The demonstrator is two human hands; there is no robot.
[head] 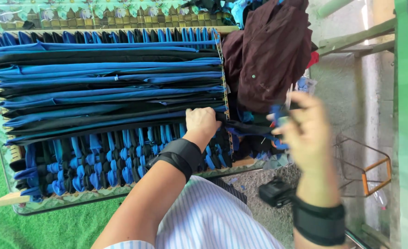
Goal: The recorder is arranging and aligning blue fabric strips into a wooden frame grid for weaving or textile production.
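Note:
A wooden weaving frame [10,199] holds stretched blue and black fabric strips [107,78], with a woven blue and black band [98,161] along its near side. My left hand [201,122] is closed on a black fabric strip [250,127] at the frame's right edge, where the woven band meets the loose strips. My right hand [305,133], blurred by motion, is off the frame to the right. It grips the far end of that same strip, together with some blue fabric. Both wrists wear black bands.
A pile of maroon and dark cloth [268,50] lies just past the frame's right edge. A small black device [275,191] sits on the concrete floor by a wire stand with orange parts [368,170]. Green matting [51,226] lies under the frame, and wooden beams [356,37] are at right.

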